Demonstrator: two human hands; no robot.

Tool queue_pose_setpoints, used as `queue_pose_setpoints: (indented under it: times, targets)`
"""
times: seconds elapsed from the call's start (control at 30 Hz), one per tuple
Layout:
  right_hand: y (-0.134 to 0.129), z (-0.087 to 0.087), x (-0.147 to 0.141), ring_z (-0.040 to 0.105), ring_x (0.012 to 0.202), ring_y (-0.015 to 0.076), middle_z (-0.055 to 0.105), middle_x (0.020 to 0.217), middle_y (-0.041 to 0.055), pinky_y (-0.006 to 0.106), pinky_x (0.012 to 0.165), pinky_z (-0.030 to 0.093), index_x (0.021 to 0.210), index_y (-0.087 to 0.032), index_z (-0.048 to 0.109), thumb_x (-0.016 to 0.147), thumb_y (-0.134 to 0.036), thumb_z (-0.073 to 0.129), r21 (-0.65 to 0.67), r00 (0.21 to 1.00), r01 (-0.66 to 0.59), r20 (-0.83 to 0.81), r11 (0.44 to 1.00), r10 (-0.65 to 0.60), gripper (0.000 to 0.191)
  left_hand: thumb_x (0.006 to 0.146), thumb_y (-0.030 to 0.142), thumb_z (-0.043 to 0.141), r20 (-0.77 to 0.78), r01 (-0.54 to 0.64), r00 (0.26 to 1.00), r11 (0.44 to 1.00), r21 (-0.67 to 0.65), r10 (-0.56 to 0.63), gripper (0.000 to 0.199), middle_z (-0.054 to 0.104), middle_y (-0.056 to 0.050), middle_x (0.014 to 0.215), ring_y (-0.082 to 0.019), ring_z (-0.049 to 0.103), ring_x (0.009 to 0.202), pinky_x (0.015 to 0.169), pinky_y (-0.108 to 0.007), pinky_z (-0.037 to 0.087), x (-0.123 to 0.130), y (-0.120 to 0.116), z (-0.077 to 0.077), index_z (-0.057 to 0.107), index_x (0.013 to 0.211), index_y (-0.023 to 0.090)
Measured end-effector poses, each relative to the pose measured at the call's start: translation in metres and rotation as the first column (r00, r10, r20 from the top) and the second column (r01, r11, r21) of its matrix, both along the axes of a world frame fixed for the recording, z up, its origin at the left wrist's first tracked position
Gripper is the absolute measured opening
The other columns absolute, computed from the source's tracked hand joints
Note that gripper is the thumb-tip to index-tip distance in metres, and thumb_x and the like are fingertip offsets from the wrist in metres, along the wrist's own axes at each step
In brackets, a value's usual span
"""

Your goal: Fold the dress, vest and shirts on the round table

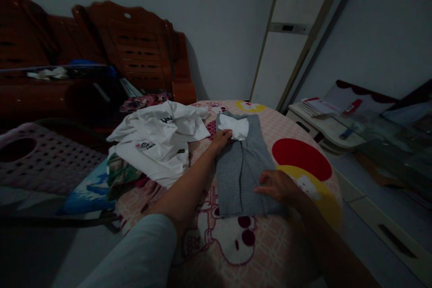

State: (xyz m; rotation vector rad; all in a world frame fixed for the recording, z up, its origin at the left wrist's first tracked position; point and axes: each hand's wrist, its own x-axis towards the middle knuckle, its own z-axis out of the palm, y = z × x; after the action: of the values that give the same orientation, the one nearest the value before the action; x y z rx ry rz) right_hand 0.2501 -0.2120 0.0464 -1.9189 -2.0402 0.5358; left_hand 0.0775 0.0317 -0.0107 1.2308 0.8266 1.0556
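A grey knitted garment (229,180) lies folded lengthwise on the round table with a patterned pink cloth (270,243). On its far end rests a small white piece of fabric (236,126). My left hand (222,138) is closed at the garment's far left edge, its fingertips touching the lower left of the white piece; what it pinches is too small to make out. Over the garment's near right part is my right hand (275,184), fingers apart and slightly curled, with nothing visible in it.
White shirts (158,135) are heaped on the table's left side, over a green plaid cloth (121,173). A wooden bench (135,49) stands behind, a pink woven chair (50,157) at left, and a glass-topped cabinet (381,139) at right.
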Motion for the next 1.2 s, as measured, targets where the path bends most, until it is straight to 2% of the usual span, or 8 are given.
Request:
queue_pose_setpoints:
  times: [0.13, 0.3, 0.43, 0.57, 0.73, 0.9, 1.03, 1.2]
  targets:
    - [-0.017, -0.011, -0.01, 0.061, 0.08, 0.0199, 0.067, 0.084, 0.0057, 0.03, 0.073, 0.04, 0.097, -0.018, 0.062, 0.078, -0.019, 0.064, 0.142, 0.987, -0.058, 0.157, 0.988, 0.035, 0.019, 0.075, 0.032, 0.074, 0.06, 0.033, 0.998, 0.998, -0.051, -0.03, 0.023, 0.067, -0.002, 0.086, -0.016, 0.063, 0.085, 0.088, -0.038, 0.056, -0.002, -0.008, 0.008, 0.07, 0.089, 0.013]
    - [-0.015, 0.009, 0.009, 0.052, 0.061, 0.0145, 0.055, 0.062, -0.0022, 0.026, 0.059, 0.033, 0.085, -0.019, 0.061, 0.074, -0.014, 0.056, 0.013, 1.0, 0.008, -0.006, 1.0, -0.008, 0.013, 0.077, 0.036, 0.071, 0.024, 0.013, 1.0, 1.0, -0.016, -0.012, 0.032, 0.068, -0.004, 0.083, -0.015, 0.063, 0.076, 0.077, -0.033, 0.056, -0.008, -0.008, 0.012, 0.072, 0.1, 0.013]
    - [-0.014, 0.02, 0.014, 0.05, 0.055, 0.0125, 0.053, 0.058, -0.0034, 0.024, 0.054, 0.032, 0.08, -0.018, 0.064, 0.076, -0.022, 0.061, -0.056, 0.986, -0.062, -0.159, 0.996, 0.053, 0.006, 0.078, 0.029, 0.068, -0.243, -0.04, 0.967, 0.99, 0.135, 0.072, 0.026, 0.07, -0.005, 0.08, -0.016, 0.064, 0.073, 0.074, -0.03, 0.053, -0.012, -0.003, 0.008, 0.075, 0.096, 0.012]
    - [-0.008, 0.016, 0.007, 0.055, 0.052, 0.0133, 0.059, 0.057, -0.0014, 0.024, 0.05, 0.037, 0.08, -0.017, 0.068, 0.084, -0.033, 0.059, -0.155, 0.948, -0.156, -0.301, 0.976, 0.104, 0.019, 0.074, 0.02, 0.068, -0.511, -0.018, 0.839, 0.949, 0.316, 0.186, 0.033, 0.073, -0.006, 0.081, -0.02, 0.066, 0.078, 0.077, -0.031, 0.052, -0.015, -0.001, 0.009, 0.076, 0.106, 0.013]
    - [0.026, 0.02, 0.018, 0.07, 0.088, 0.0225, 0.074, 0.098, 0.0107, 0.033, 0.076, 0.054, 0.107, -0.016, 0.071, 0.089, -0.037, 0.056, 0.147, 0.962, -0.032, -0.265, 0.989, 0.071, 0.032, 0.08, 0.022, 0.064, -0.56, 0.085, 0.79, 0.86, 0.504, 0.25, 0.042, 0.072, -0.009, 0.104, -0.023, 0.066, 0.094, 0.092, -0.038, 0.051, -0.016, -0.002, 0.016, 0.071, 0.122, 0.017]
    - [0.065, -0.016, 0.029, 0.048, 0.136, 0.0302, 0.052, 0.146, 0.0172, 0.05, 0.112, 0.039, 0.14, -0.017, 0.055, 0.092, -0.046, 0.054, 0.347, 0.987, -0.14, -0.032, 0.928, 0.16, 0.056, 0.087, 0.03, 0.06, -0.58, 0.215, 0.774, 0.757, 0.617, 0.252, 0.051, 0.056, -0.012, 0.139, -0.03, 0.052, 0.129, 0.112, -0.048, 0.039, -0.014, -0.002, 0.011, 0.059, 0.137, 0.02]
    - [0.072, -0.053, 0.023, 0.04, 0.142, 0.0305, 0.045, 0.153, 0.0153, 0.053, 0.117, 0.033, 0.145, -0.02, 0.05, 0.097, -0.049, 0.047, 0.308, 0.98, -0.164, 0.159, 0.937, 0.119, 0.056, 0.085, 0.029, 0.062, -0.61, 0.202, 0.724, 0.748, 0.632, 0.321, 0.051, 0.05, -0.017, 0.144, -0.032, 0.045, 0.137, 0.117, -0.048, 0.034, -0.01, 0.002, 0.0, 0.058, 0.133, 0.014]
    - [0.068, -0.058, 0.018, 0.04, 0.142, 0.0305, 0.045, 0.153, 0.0141, 0.051, 0.117, 0.032, 0.145, -0.019, 0.05, 0.099, -0.051, 0.041, 0.296, 0.965, -0.173, 0.242, 0.94, 0.101, 0.057, 0.073, 0.021, 0.071, -0.645, 0.086, 0.627, 0.783, 0.616, 0.438, 0.051, 0.048, -0.024, 0.143, -0.038, 0.044, 0.136, 0.115, -0.05, 0.037, -0.012, 0.012, -0.008, 0.06, 0.122, 0.008]
